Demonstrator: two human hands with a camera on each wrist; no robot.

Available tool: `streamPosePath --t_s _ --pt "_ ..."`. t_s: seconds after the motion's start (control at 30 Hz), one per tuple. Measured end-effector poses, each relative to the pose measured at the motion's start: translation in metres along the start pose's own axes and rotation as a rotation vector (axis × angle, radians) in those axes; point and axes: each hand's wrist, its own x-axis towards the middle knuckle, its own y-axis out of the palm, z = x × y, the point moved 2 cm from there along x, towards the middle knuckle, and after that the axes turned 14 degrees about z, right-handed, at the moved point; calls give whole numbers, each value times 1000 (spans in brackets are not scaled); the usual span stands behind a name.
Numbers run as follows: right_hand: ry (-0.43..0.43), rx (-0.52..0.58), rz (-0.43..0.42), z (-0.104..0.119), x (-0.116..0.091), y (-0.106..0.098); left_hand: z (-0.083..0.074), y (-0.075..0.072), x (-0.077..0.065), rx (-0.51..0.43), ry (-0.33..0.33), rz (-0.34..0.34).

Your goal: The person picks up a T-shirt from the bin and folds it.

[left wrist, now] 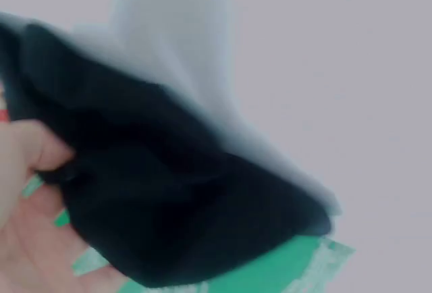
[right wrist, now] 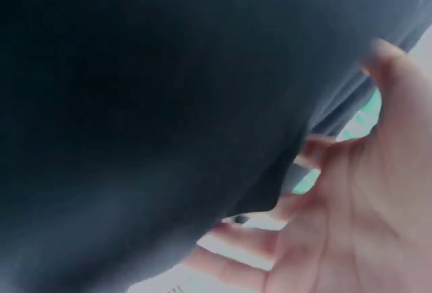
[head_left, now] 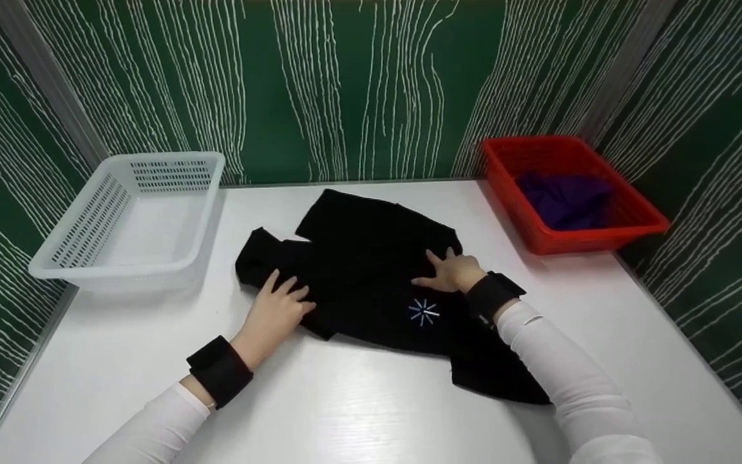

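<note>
A black shirt lies crumpled and partly spread on the white table, with a small pale starburst print on its front. My left hand touches the shirt's left end, its fingers spread apart over the dark fabric. In the left wrist view, thumb and fingers lie along the edge of a loose fold. Farther right, my right hand rests on the shirt above the print with fingers spread. The right wrist view has the extended fingers against the cloth, their tips partly hidden by it.
At the back left stands a white plastic basket with slotted sides. A red basket at the back right holds a purple cloth. Green panels with white streaks wall in the table on the back and both sides.
</note>
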Motion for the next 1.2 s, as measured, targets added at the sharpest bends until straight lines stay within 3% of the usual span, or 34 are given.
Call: streamPosePath --t_s 0.17,0.3,0.37,0.47,0.53,0.6,0.7,0.77,0.87,0.97,1.1,1.2 --pt "89 -89 -20 -15 -9 1 17 -5 4 -134 -25 -111" --pt "124 -148 -33 -18 -13 -4 20 -11 4 -244 -17 -135" --pt "129 -154 -32 -19 -14 -8 20 -12 3 -325 27 -98" --pt "119 -147 -58 -23 -13 -14 24 -14 3 -478 99 16" --pt "97 -132 -129 -26 -10 -17 31 -16 7 -573 98 80" --pt "51 -109 -243 -29 -5 -21 41 -19 16 -625 61 94" --pt "-45 -62 -402 -33 5 -26 59 -22 36 -627 -38 76" --pt "-107 -23 -449 -34 14 -29 68 -22 52 -598 -87 83" --pt "-155 25 -421 -35 28 -32 78 -18 72 -545 -115 146" --pt "-150 55 -339 -36 39 -33 84 -9 85 -493 -122 244" --pt "-116 37 -276 -37 47 -32 88 1 90 -452 -154 384" --pt "-89 1 -310 -39 49 -33 91 4 88 -447 -191 438"
